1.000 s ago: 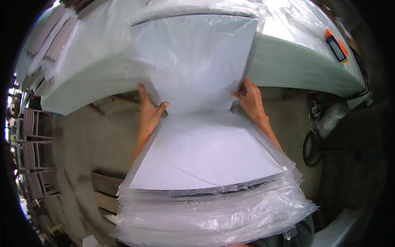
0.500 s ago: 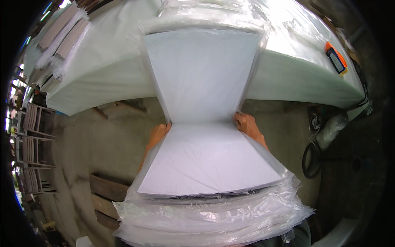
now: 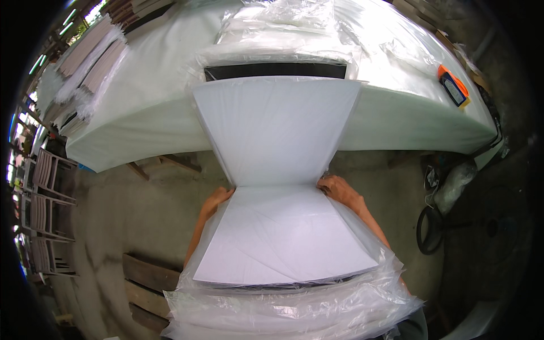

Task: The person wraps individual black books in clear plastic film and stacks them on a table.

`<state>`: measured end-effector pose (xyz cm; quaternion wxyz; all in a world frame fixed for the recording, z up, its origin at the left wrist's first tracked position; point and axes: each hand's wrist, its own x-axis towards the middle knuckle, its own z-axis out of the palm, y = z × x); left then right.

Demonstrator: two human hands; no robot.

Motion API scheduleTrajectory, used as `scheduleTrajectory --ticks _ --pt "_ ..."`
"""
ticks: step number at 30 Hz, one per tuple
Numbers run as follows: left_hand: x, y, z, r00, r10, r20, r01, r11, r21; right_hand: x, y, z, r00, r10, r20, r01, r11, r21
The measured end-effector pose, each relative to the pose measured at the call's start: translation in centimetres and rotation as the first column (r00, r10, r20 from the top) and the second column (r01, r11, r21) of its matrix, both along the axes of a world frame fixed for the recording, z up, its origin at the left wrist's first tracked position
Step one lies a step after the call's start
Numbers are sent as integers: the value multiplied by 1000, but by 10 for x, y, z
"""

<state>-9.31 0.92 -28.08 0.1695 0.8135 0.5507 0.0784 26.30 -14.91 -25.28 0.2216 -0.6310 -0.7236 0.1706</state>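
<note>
A flat white panel in a clear plastic sleeve [image 3: 277,127] spans from the table edge toward me. My left hand [image 3: 218,199] pinches its near left corner, and my right hand [image 3: 341,190] grips the near right corner with curled fingers. Directly below its near edge, a second white sleeved panel [image 3: 286,238] lies on top of a stack of plastic sleeves [image 3: 294,311] on my lap. Beyond the held panel's far edge, a black strip [image 3: 272,71] shows on the pile of clear sleeves [image 3: 283,37] on the table.
A pale green cloth covers the table [image 3: 147,124]. Stacked sleeved sheets [image 3: 85,62] lie at its far left, and an orange and dark blue tool [image 3: 453,88] at its right. Chairs [image 3: 51,209] line the left. A wooden slatted seat [image 3: 150,283] stands lower left; a black ring [image 3: 429,229] is right.
The held panel has come toward me with both hands, uncovering the black strip on the table pile. Both hands keep their hold. The view has shifted slightly.
</note>
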Motion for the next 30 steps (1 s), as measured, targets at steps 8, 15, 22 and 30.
scheduleTrajectory --ticks 8,15,22,30 --pt "-24 17 30 946 322 43 -277 868 -412 23 -3 108 939 -340 -45 339 941 -11" --pt "43 59 227 408 -484 774 -52 834 549 5 53 205 866 -152 -476 443 673 592" --pt "137 83 328 754 -657 21 394 477 786 -26 68 214 903 -164 -396 372 759 534" --pt "158 90 349 492 -767 -412 811 232 537 -21 -6 234 938 116 -328 -9 950 311"
